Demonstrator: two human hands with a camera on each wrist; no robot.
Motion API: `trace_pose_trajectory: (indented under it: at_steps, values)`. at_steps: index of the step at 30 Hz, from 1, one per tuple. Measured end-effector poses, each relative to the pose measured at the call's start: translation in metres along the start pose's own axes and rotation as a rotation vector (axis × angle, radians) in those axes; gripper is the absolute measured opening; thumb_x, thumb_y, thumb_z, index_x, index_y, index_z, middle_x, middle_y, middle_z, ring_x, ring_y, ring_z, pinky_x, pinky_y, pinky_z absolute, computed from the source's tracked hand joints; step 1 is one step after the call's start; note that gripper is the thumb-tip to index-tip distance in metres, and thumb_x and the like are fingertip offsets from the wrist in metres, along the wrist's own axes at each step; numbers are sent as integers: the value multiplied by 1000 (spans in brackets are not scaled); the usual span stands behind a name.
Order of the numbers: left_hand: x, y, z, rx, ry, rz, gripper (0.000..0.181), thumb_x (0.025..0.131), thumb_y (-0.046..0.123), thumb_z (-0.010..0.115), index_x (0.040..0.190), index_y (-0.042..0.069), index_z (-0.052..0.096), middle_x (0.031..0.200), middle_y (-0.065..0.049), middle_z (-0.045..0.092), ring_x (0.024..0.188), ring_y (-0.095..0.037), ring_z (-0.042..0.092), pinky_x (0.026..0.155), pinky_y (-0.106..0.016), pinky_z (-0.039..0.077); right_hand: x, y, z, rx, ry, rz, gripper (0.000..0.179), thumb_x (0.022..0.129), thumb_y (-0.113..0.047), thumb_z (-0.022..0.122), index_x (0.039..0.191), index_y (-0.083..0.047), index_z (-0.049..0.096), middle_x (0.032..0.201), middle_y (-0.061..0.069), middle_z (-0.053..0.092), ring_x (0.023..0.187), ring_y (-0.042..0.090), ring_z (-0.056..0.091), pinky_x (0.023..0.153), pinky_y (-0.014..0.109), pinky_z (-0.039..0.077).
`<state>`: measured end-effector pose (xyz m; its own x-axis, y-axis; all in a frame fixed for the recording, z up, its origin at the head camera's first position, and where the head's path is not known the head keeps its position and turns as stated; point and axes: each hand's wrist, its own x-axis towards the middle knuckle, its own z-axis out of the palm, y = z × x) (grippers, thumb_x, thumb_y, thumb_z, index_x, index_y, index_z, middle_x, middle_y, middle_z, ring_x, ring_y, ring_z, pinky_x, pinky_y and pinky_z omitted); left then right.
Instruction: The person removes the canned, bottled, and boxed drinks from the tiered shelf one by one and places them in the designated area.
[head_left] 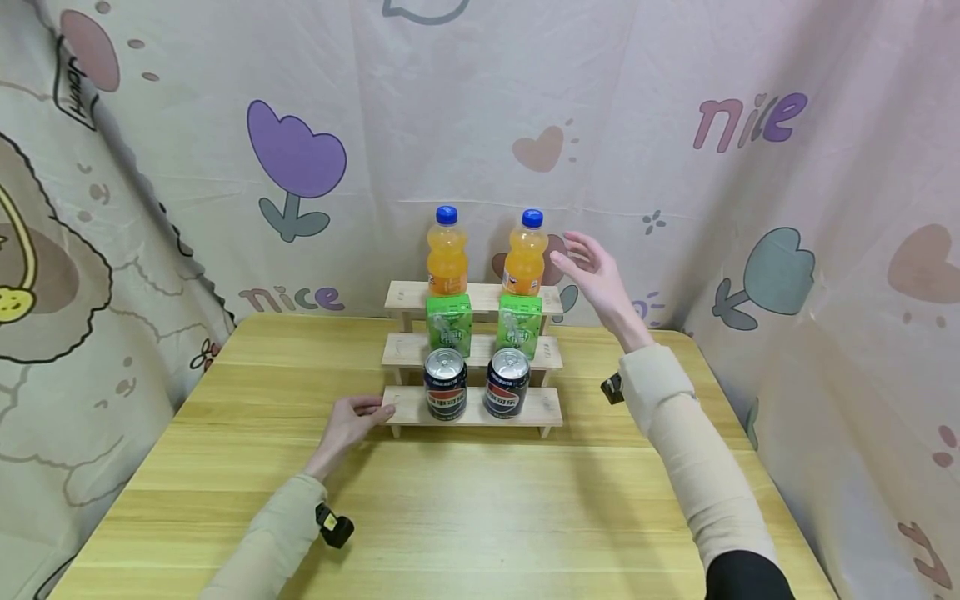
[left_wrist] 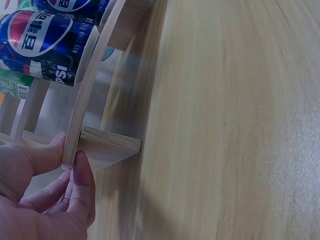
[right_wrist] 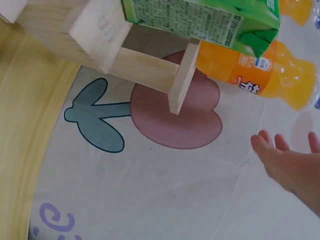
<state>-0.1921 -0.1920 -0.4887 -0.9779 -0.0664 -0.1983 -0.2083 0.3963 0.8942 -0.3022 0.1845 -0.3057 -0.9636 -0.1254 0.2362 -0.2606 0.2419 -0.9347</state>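
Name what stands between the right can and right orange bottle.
In the head view, a green carton on the middle shelf stands between the can and bottle.

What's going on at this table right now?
A person's left hand pinches the lowest shelf of a wooden rack by its left end. The right hand is raised beside the right-hand orange bottle, apart from it. Two orange bottles stand on top, two green cartons in the middle, two dark cans below.

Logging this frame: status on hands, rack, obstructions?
Left hand pinching left end of bottom shelf. Right hand open beside right bottle, not touching. Rack holds two bottles, two boxes, two cans. Nothing visible between right hand and bottle.
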Motion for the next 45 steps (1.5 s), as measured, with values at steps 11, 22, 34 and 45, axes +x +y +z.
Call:
trace_pose_trajectory:
  at_steps: [11,22,34,45]
  values:
    - [1,0,1,-35,-15,6,50,95,20,71,130,-14,56,120,-30,68,87,-11,71,88,-32,58,23,-14,6,26,-99,60,60,102,-23,59,156,-11,35,155,20,43,148,35,38,125,50,27]
    - [1,-1,0,14,0,0,50,94,22,71,129,-12,58,121,-29,69,102,-27,71,95,-39,57,40,-27,19,88,-180,98,54,104,-18,54,154,-10,37,156,19,44,144,34,42,123,50,31]
    - [2,-3,-1,-3,-3,-2,50,94,21,72,129,-12,58,120,-29,69,100,-24,71,92,-35,57,49,-27,25,53,-196,110,48,107,-17,47,152,0,38,151,26,46,132,31,50,121,50,35]
    - [3,-4,0,-4,-4,3,48,95,21,70,128,-12,58,120,-28,70,101,-25,71,94,-38,56,51,-26,27,46,-169,100,47,107,-19,47,150,-1,40,147,24,49,122,26,53,118,52,38]
